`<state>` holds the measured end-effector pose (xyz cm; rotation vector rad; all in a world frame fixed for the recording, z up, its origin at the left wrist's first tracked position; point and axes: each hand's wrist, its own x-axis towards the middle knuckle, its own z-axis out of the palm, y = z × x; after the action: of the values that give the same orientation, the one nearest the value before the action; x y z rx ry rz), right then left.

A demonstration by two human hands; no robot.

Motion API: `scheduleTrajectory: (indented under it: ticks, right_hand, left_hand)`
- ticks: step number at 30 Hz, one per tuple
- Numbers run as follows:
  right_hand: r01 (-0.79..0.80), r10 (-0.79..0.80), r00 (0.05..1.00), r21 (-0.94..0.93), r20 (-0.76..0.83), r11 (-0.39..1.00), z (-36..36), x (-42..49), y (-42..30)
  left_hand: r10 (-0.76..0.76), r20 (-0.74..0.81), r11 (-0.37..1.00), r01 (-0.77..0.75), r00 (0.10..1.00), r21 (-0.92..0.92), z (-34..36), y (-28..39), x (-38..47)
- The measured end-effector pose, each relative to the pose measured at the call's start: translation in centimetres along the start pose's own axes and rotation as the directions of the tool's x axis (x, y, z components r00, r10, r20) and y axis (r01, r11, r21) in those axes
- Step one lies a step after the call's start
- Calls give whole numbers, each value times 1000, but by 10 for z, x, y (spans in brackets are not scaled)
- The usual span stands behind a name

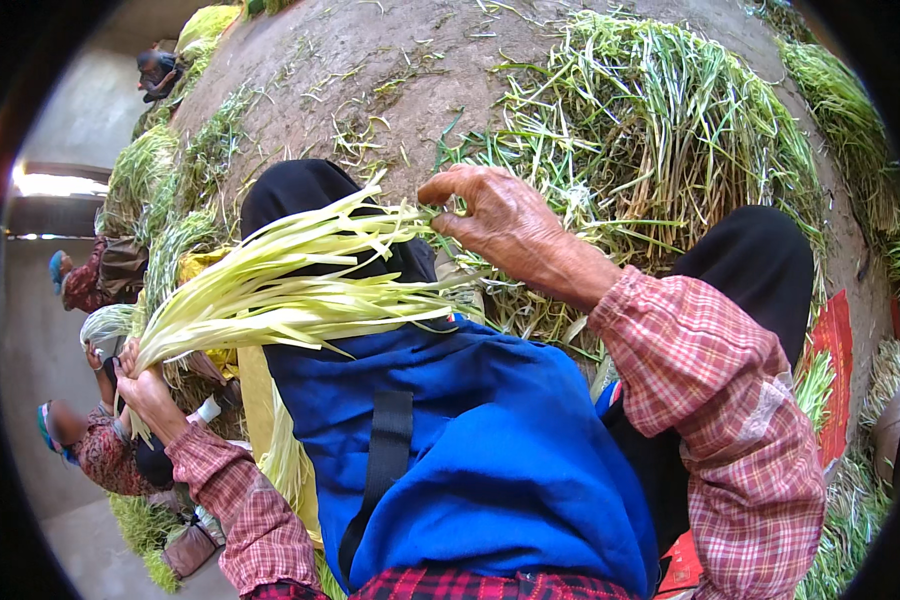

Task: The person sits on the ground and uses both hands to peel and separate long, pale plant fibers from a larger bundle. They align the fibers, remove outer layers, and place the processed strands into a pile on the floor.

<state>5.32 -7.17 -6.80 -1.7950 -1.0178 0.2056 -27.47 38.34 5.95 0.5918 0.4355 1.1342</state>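
Observation:
My left hand (pixel 146 390) grips a bunch of pale yellow-green chives (pixel 292 307) by their white lower ends. The long flat leaves fan out to the right across my lap, over a blue cloth apron (pixel 465 442) and my dark-trousered knee. At the far end of the bunch, the thumb and forefinger of my right hand (pixel 495 217) pinch some leaf tips. The lower leaves of the bunch run on beneath that hand, free of its fingers.
A large heap of green and straw-coloured leaves (pixel 682 142) lies on the bare ground (pixel 405 97) ahead. Yellow sheeting (pixel 251 405) is at my left, a red printed sheet (pixel 832 375) at my right. Other people, one a seated person (pixel 112 450), are along the left beside more leaf piles.

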Motion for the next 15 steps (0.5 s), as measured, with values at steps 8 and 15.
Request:
scheduleTrajectory:
  ticks: [8, 15]
  right_hand:
    - [-42, 43, 998, 26, -38, 999, -4, 11, -18]
    - [329, -327, 944, 53, -47, 943, -12, 7, -56]
  left_hand:
    - [-153, 316, 988, 156, 937, 16, -48, 63, 33]
    - [-133, 256, 977, 170, 957, -125, -1, 9, -14]
